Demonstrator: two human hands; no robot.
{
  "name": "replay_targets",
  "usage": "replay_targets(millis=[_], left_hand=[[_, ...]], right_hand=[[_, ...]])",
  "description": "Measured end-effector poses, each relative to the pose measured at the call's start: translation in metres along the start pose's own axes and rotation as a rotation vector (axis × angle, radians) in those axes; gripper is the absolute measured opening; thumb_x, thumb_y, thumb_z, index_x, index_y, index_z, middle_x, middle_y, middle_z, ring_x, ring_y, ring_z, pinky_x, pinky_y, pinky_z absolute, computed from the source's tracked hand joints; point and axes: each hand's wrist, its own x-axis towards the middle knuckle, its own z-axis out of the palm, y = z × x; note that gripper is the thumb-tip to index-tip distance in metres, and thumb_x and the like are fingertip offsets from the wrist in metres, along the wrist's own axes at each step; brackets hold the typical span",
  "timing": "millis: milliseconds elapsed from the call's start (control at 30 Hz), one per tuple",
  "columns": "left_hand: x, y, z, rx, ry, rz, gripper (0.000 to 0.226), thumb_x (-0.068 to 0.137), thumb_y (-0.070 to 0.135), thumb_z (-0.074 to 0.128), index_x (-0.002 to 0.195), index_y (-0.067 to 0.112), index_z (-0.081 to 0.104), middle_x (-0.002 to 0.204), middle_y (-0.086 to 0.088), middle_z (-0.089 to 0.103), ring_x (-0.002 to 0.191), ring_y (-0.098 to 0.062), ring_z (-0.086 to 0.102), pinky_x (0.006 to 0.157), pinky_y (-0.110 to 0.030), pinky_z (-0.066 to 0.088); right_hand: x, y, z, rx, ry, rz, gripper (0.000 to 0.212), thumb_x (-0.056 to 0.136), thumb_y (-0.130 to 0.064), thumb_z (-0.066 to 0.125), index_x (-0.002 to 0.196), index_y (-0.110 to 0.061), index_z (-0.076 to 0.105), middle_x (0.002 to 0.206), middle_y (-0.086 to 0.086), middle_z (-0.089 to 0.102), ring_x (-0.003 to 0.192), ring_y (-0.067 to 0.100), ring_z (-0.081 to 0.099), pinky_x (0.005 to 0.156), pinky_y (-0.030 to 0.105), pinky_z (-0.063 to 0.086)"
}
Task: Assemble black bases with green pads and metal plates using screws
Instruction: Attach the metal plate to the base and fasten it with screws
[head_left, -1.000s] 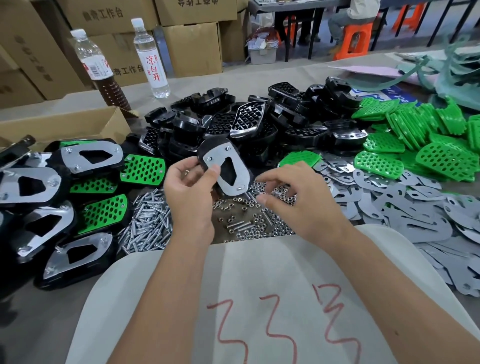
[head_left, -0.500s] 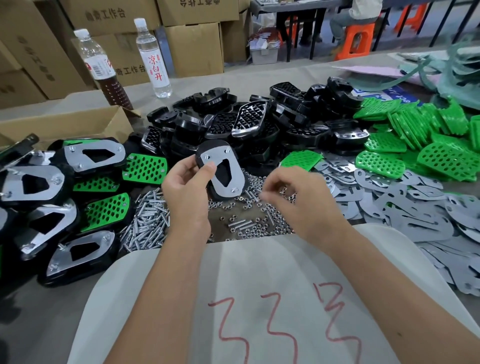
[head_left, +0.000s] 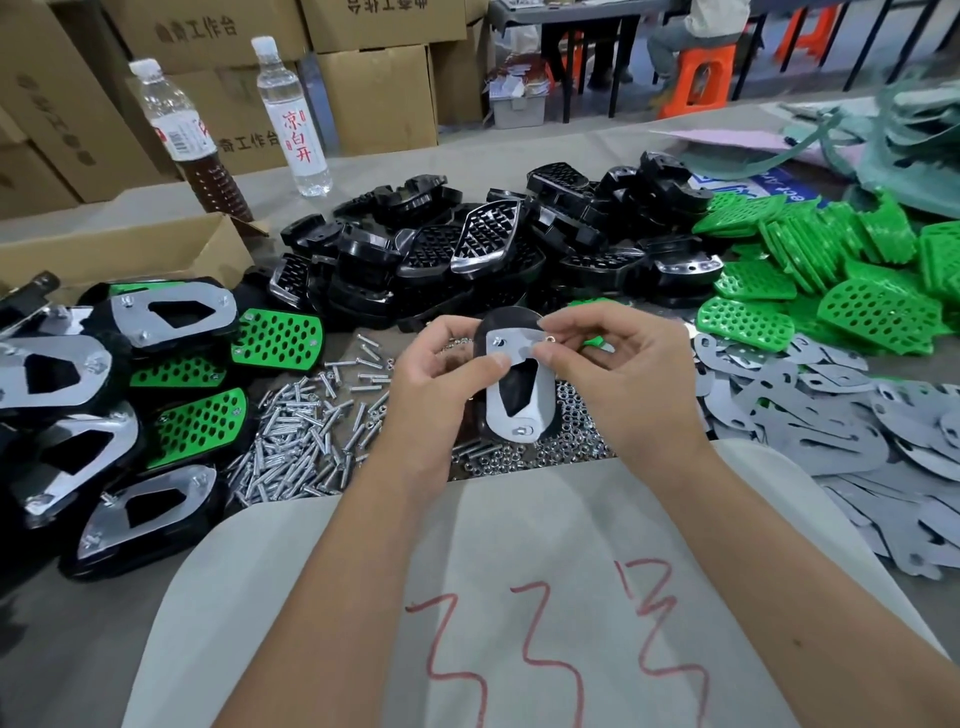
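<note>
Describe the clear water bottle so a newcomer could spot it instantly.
Look to the far left of the table, before the cardboard boxes. Two bottles stand there; the clear water bottle is the right one, with red characters on a white label, unlike its brown-liquid bottle neighbour.

Both hands hold one black base (head_left: 506, 317) with its metal plate (head_left: 519, 410) above the loose screws (head_left: 306, 421): the left hand (head_left: 436, 384) grips its left edge, thumb on the plate, while the right hand (head_left: 618, 374) pinches at the upper right corner; black bases heap behind, green pads (head_left: 878, 312) right
</note>
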Motion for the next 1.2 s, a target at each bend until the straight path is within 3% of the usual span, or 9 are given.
replay_targets(millis=[200, 367, 667, 833, 1200], left_hand=[[-0.0005, 0.0004, -0.0007, 0.029, -0.005, 0.004, 0.025, 0.091, 0.001, 0.069, 0.115, 0.006, 0.067, 0.093, -0.018, 0.071, 0.076, -0.029, 0.068, 0.063, -0.033, 0.055], [-0.001, 0.0014, -0.0009, -0.019, -0.009, -0.01, 0.026, 0.089, 0.002, 0.07, 0.115, 0.005, 0.067, 0.093, -0.018, 0.071, 0.074, -0.026, 0.069, 0.059, -0.028, 0.055], [-0.0001, 0.0004, -0.0002, -0.041, 0.011, -0.008, 0.032, 0.075, 0.014, 0.072, 0.108, 0.011, 0.072, 0.086, -0.012, 0.072, 0.072, -0.025, 0.069, 0.06, -0.029, 0.055], [-0.0007, 0.0004, -0.0009, -0.047, -0.006, -0.01, 0.025, 0.084, 0.006, 0.072, 0.108, 0.01, 0.072, 0.087, -0.012, 0.073, 0.071, -0.024, 0.07, 0.058, -0.028, 0.055], [-0.0003, -0.0009, 0.0004, -0.027, 0.011, -0.014, 0.026, 0.077, 0.015, 0.073, 0.103, 0.014, 0.073, 0.087, -0.01, 0.074, 0.074, -0.023, 0.071, 0.059, -0.03, 0.055]], right_hand=[[-0.0009, 0.0005, -0.0001, -0.113, -0.037, -0.018, 0.013, 0.08, -0.006, 0.087, 0.088, -0.014, 0.082, 0.089, 0.002, 0.068, 0.083, 0.021, 0.067, 0.077, 0.044, 0.061], [0.0003, 0.0007, -0.0008, -0.059, -0.046, -0.025, 0.014, 0.08, -0.006, 0.087, 0.089, -0.015, 0.083, 0.087, 0.005, 0.07, 0.08, 0.026, 0.066, 0.073, 0.052, 0.059], [0.0013, 0.0063, -0.0043, -0.068, -0.094, -0.045, 0.018, 0.084, 0.001, 0.081, 0.095, -0.014, 0.083, 0.089, 0.005, 0.069, 0.083, 0.027, 0.067, 0.071, 0.051, 0.063], [-0.0004, 0.0061, -0.0023, -0.082, -0.044, -0.058, 0.009, 0.082, -0.002, 0.085, 0.087, -0.007, 0.08, 0.083, 0.004, 0.069, 0.074, 0.023, 0.063, 0.064, 0.053, 0.06], [-0.0001, 0.0084, -0.0024, -0.178, -0.019, -0.087, 0.009, 0.083, -0.015, 0.084, 0.085, -0.016, 0.076, 0.076, -0.004, 0.066, 0.073, 0.022, 0.061, 0.058, 0.051, 0.056]])
